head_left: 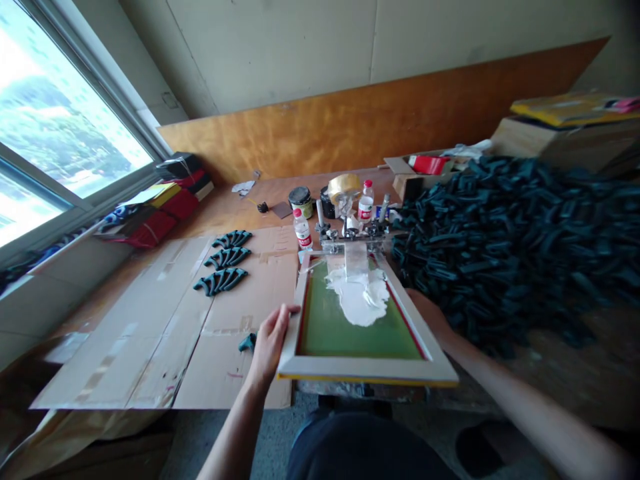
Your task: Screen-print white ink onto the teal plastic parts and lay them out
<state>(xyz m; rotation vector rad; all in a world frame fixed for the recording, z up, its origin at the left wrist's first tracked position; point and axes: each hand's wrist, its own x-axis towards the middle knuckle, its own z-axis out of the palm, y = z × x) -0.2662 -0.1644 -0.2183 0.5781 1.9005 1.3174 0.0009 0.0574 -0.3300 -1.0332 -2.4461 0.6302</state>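
Observation:
A framed screen (367, 368) with a green mesh lies in front of me, hinged to a metal clamp (350, 241) at its far end. White paste (363, 303) is spread over its upper part, with a pale scraper (356, 261) standing in it. My left hand (273, 333) is closed on the frame's left edge. A small dark green piece (247, 343) lies beside that wrist on the cardboard. At the frame's right side is my right hand (425, 310), its fingers hidden behind or under the frame.
Three rows of dark green pieces (223, 281) lie on cardboard (150, 333) at the left. A large heap of dark pieces (515, 247) fills the right. Red-capped bottles (303, 230), a jar (301, 201) and a tape roll (344, 185) stand behind the screen.

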